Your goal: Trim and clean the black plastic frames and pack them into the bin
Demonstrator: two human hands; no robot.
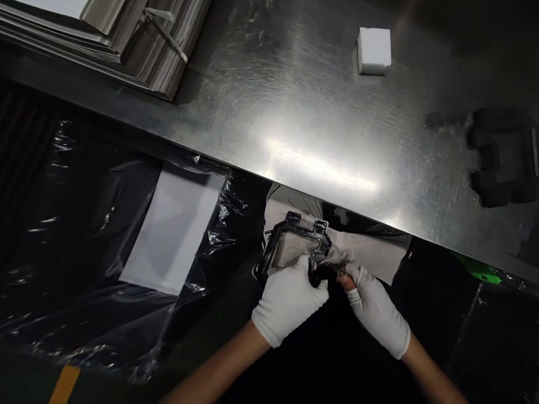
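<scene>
A black plastic frame (275, 238) with an open middle and tabs at its far end is held over my lap, below the table's edge. My left hand (290, 297), in a white glove, grips its near side. To the right of it, my right hand (377, 308), also gloved, has its thumb and fingers pinched together close to the frame. A bare fingertip shows through the glove. Something small and thin seems to stick out of this pinch towards the frame, too small to name. Light beige cloth (366, 249) lies beneath the frame.
The scratched metal table (252, 112) slants across ahead. On it are a tied stack of cardboard sheets (138, 56), a white foam block (374, 50) and a dark moulded part (503, 157). At left, clear plastic film (101, 235) surrounds a white sheet (172, 230).
</scene>
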